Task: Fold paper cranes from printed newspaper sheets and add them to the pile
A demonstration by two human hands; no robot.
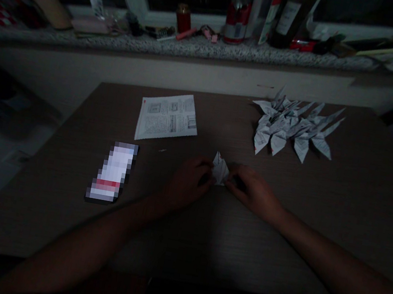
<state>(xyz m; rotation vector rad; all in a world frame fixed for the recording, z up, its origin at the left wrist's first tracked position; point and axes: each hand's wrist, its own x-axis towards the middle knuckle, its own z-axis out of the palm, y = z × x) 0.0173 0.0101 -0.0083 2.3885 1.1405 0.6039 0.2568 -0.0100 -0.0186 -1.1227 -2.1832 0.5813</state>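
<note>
A small folded piece of printed paper is at the middle of the table, pointed at its top. My left hand pinches its left edge with thumb and fingers. On the opposite side, my right hand grips the right edge, fingers closed. Beyond my right hand lies a cluster of several folded paper cranes with pointed wings. A flat printed sheet rests past my left hand. The lower faces of the folded paper and some fingertips are hidden.
A lit phone with a blurred screen lies on the brown table at left. Behind the table, a granite windowsill carries a red can, a dark bottle, a small jar and clutter.
</note>
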